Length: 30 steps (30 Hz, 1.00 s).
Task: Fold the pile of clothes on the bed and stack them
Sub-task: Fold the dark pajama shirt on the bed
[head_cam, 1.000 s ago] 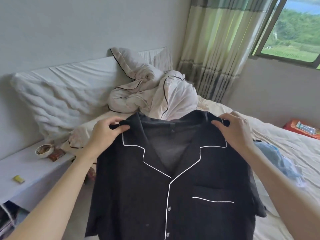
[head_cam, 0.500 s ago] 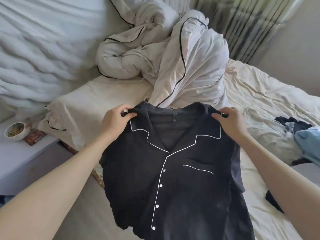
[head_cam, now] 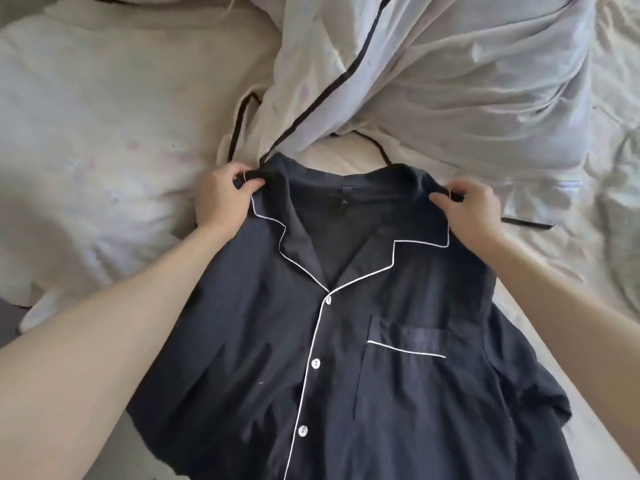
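Here both hands grasp a black pajama shirt [head_cam: 381,341] at its shoulders. The left hand [head_cam: 221,199] has its fingers curled over a bunched fold of dark cloth at the collar's left end, the thumb tucked under so the fabric is pinched between thumb and fingertips. The right hand [head_cam: 474,206] does the same at the collar's right end: its fingers are bent round a small roll of fabric, the thumb pressing from the near side. Neither hand is slack; each is closed on the shirt and on nothing else.

The shirt faces up, its front toward the camera. It has white piping along the notched collar and down the placket, white buttons [head_cam: 316,363] fastened in a row, and a chest pocket [head_cam: 408,337] edged with a white line. The collar end lies on or just above the bed sheet [head_cam: 104,133]; whether it touches cannot be told. The body of the shirt spreads toward the camera in loose folds, with the sleeves drooping at either side, and its lower edge runs out of view at the bottom.

Just beyond the collar sits a crumpled white duvet [head_cam: 450,81] with black piping, heaped on the bed. Part of its black trim curls out beside the left hand and another strip lies near the right hand.
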Motion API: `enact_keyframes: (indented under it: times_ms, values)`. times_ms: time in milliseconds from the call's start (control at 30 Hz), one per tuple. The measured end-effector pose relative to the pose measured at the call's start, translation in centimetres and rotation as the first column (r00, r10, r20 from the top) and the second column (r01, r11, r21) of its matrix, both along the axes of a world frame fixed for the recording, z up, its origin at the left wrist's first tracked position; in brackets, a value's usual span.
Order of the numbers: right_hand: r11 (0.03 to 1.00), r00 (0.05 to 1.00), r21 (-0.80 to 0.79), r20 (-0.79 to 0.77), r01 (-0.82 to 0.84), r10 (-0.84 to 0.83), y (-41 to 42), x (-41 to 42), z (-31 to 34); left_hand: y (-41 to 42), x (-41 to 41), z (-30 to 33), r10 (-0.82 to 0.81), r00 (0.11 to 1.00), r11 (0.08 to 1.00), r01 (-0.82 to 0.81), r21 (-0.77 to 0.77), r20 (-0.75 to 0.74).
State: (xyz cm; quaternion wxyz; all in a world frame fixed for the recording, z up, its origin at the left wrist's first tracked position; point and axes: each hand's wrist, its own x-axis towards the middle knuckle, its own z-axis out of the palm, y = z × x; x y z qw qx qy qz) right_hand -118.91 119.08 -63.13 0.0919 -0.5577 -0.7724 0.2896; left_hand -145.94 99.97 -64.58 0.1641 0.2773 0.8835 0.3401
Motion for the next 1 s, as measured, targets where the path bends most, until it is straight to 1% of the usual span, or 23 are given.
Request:
enact_keyframes:
  times_ms: [67,167,267,333,433,533,667,800,867,933,1000]
  values:
    - [0.999,1.0,0.04,0.001,0.007,-0.007,0.8,-0.6,-1.6,0.8,-0.2,-1.4,0.028,0.998,1.0,-0.029,-0.01,-0.06]
    - [0.996,0.997,0.088,0.072,-0.013,0.007,0.9,-0.9,-4.2,1.4,0.2,-2.9,0.015,0.981,0.998,-0.028,-0.06,-0.195]
    - [0.995,0.986,0.089,0.165,-0.032,0.017,0.6,-1.0,-6.1,1.6,0.2,-3.8,-0.055,0.956,0.988,0.01,-0.156,-0.288]
    - [0.993,0.977,0.107,0.212,-0.042,0.019,0.5,-1.1,-6.5,1.5,-0.1,-3.8,-0.124,0.939,0.97,0.047,-0.239,-0.32]
    - [0.986,0.974,0.162,0.226,-0.05,0.012,-0.6,-0.7,-5.9,0.6,0.1,-3.4,-0.234,0.925,0.931,0.123,-0.345,-0.3]
    - [0.976,0.974,0.194,0.221,-0.094,0.049,-2.5,0.2,-4.6,-1.3,0.6,-2.5,-0.334,0.901,0.885,0.198,-0.422,-0.276]
    - [0.973,0.983,0.187,0.15,-0.134,0.106,-7.8,0.9,-2.4,-5.3,1.9,-0.4,-0.376,0.902,0.874,0.27,-0.404,-0.21]
    - [0.953,0.965,0.155,0.089,-0.26,0.249,-16.9,0.9,-1.7,-11.7,4.1,1.5,-0.421,0.881,0.852,0.303,-0.427,-0.215]
    - [0.949,0.951,0.076,0.082,-0.305,0.299,-21.6,1.0,-1.9,-15.5,5.1,2.3,-0.413,0.883,0.858,0.296,-0.419,-0.222]
    - [0.942,0.941,0.039,0.076,-0.332,0.329,-25.9,1.3,-2.1,-19.1,5.9,2.8,-0.332,0.924,0.893,0.244,-0.378,-0.188]
    - [0.929,0.925,0.026,0.105,-0.369,0.364,-29.2,1.9,-2.3,-22.1,6.2,2.5,-0.239,0.962,0.915,0.179,-0.36,-0.13]
